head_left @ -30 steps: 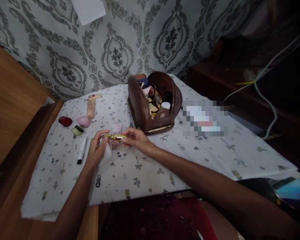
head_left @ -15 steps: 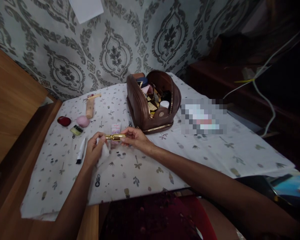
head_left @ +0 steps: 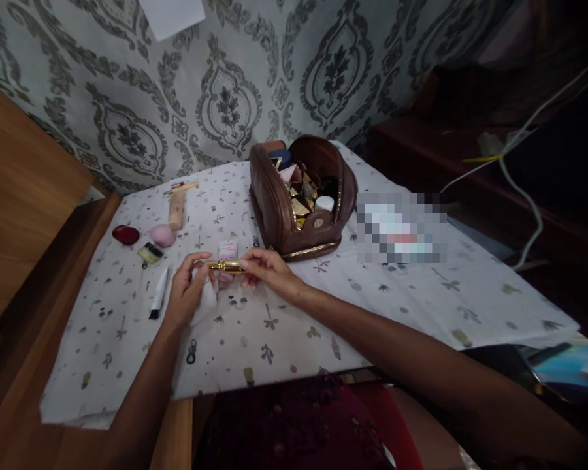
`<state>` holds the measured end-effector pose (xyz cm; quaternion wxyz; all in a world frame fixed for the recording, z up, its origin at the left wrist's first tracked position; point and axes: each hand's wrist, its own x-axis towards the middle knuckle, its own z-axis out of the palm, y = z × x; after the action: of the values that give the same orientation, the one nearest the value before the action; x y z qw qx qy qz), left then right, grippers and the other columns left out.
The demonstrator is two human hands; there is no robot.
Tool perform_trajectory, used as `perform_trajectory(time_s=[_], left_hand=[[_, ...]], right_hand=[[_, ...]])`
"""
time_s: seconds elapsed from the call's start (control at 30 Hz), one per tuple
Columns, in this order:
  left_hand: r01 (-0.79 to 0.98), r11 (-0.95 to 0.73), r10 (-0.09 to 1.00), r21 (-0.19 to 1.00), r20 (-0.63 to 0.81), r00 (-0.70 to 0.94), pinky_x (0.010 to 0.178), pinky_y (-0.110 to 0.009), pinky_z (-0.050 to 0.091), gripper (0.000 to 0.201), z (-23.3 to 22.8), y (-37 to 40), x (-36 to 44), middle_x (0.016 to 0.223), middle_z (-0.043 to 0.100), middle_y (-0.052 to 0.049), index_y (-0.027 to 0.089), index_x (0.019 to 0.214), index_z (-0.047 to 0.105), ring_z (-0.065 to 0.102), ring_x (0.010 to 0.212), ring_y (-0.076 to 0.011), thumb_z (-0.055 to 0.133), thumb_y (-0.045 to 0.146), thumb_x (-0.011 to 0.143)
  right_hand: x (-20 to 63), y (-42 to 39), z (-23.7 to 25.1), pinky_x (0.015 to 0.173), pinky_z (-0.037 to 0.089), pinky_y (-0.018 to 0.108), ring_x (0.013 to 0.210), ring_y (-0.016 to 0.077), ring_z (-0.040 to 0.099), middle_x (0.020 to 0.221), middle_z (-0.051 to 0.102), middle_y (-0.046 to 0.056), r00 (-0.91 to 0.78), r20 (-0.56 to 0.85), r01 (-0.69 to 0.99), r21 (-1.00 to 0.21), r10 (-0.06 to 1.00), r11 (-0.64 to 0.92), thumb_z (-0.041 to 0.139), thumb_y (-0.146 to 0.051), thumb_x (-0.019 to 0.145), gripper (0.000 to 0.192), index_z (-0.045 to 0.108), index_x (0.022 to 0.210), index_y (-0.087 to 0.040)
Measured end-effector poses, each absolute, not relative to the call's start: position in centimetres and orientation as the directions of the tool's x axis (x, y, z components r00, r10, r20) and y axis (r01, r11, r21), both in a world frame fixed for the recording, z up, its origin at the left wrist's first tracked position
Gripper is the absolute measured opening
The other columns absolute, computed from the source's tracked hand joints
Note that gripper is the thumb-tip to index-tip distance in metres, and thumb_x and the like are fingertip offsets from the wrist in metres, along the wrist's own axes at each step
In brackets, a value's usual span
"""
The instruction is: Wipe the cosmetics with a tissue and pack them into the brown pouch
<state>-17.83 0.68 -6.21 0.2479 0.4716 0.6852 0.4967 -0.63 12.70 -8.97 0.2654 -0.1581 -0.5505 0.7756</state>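
Observation:
Between my hands a shiny gold cosmetic tube (head_left: 225, 266) lies level above the table. My left hand (head_left: 186, 290) pinches its left end and also has a white tissue (head_left: 206, 303) bunched under the palm. At the tube's right end, the fingers of my right hand (head_left: 269, 271) are closed on it. Just behind the gold tube, a small white and pink tube (head_left: 228, 249) lies on the cloth, partly covered. A brown makeup bag (head_left: 279, 215) stands unzipped beyond my right hand, packed with gold and dark cosmetics and a white-lidded jar (head_left: 324, 203).
Left of my hands lie a white tube with a black cap (head_left: 159, 294), a small pale-green container (head_left: 149, 252), a pink sponge (head_left: 163, 235), a dark red oval item (head_left: 126, 235), a beige tube (head_left: 176, 210) and thin brushes (head_left: 183, 187). A blurred-out item (head_left: 400, 227) lies right of the bag.
The gold tube is still held in both hands. My right fingers have shifted slightly along it, and some left fingers have lifted a little. The view has tilted very slightly.

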Motion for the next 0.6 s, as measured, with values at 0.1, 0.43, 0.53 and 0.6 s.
perform_trajectory(time_s=[0.1, 0.43, 0.53, 0.6], left_hand=[[0.453, 0.077, 0.875, 0.888, 0.158, -0.458, 0.052, -0.023, 0.037, 0.03, -6.23, 0.77, -17.87, 0.061, 0.056, 0.004, 0.02, 0.084, 0.058, 0.047, 0.051, -0.012, 0.051, 0.049, 0.091], [0.433, 0.082, 0.884, 0.898, 0.135, -0.447, 0.054, -0.023, 0.037, 0.03, -5.7, 0.73, -17.6, 0.069, 0.058, 0.003, 0.02, 0.092, 0.06, 0.047, 0.055, -0.012, 0.057, 0.049, 0.087], [0.458, 0.119, 0.897, 0.881, 0.103, -0.43, 0.052, -0.023, 0.036, 0.031, -5.73, 0.72, -17.62, 0.065, 0.057, 0.004, 0.019, 0.084, 0.059, 0.046, 0.053, -0.0115, 0.054, 0.05, 0.089], [0.47, 0.122, 0.904, 0.874, 0.097, -0.416, 0.052, -0.022, 0.036, 0.031, -5.74, 0.66, -17.69, 0.065, 0.057, 0.004, 0.019, 0.081, 0.058, 0.047, 0.054, -0.0114, 0.054, 0.049, 0.089]], right_hand=[[-0.73, 12.64, -9.01, 0.05, 0.045, 0.021, 0.053, 0.0096, 0.061, 0.067, 0.067, -0.002, -0.814, 0.054, -0.243, -0.936, 0.579, -0.253, 0.076, -0.063, 0.07, 0.05, 0.061, 0.084, -0.017], [-0.69, 12.69, -9.06, 0.051, 0.046, 0.022, 0.055, 0.0105, 0.062, 0.068, 0.066, -0.001, -0.809, 0.053, -0.238, -0.94, 0.585, -0.244, 0.075, -0.061, 0.073, 0.047, 0.061, 0.085, -0.017], [-0.71, 12.62, -8.9, 0.049, 0.044, 0.021, 0.052, 0.0096, 0.06, 0.067, 0.066, -0.002, -0.812, 0.046, -0.225, -0.944, 0.582, -0.24, 0.076, -0.061, 0.07, 0.05, 0.06, 0.086, -0.016], [-0.68, 12.59, -8.82, 0.047, 0.043, 0.021, 0.051, 0.0094, 0.06, 0.068, 0.066, -0.002, -0.824, 0.033, -0.204, -0.948, 0.565, -0.243, 0.076, -0.062, 0.07, 0.051, 0.059, 0.086, -0.016]])
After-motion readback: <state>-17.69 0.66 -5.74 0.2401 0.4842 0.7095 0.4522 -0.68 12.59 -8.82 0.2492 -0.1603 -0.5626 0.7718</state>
